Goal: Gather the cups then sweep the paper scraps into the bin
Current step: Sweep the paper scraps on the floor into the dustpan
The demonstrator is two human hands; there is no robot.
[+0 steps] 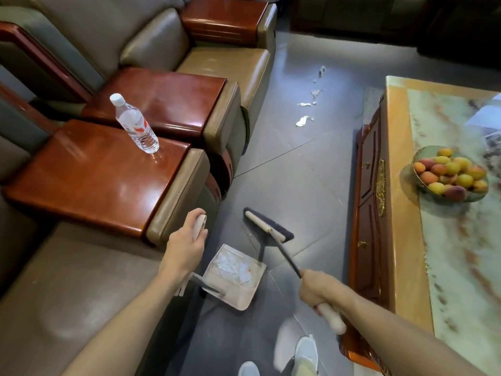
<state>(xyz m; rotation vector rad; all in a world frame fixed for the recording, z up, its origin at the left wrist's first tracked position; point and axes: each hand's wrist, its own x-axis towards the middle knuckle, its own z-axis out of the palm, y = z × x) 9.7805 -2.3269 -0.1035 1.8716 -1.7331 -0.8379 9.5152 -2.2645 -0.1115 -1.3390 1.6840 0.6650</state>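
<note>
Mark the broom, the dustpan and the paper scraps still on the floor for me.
broom (268,226): head view, on the pale bar of the brush head.
dustpan (238,290): head view, on the pan's pale front wall.
paper scraps (303,121): head view, on the nearest white scrap on the floor.

Place: a sitting room or reception lounge, to judge by the furniture.
Seating: leather sofas (151,36) with wooden armrest tops (89,172) are running along the wall, left of and beyond the left hand (184,248).
Table: a long marble-topped table (444,240) with carved wooden drawers is standing right of the right hand (320,289).
Fruit: a bowl (451,175) of fruit is sitting on it, beyond that hand.
Bottle: a bottle (134,124) is standing on an armrest, beyond the left hand.
Floor: grey tiles (292,180) are showing between sofas and table.
</note>
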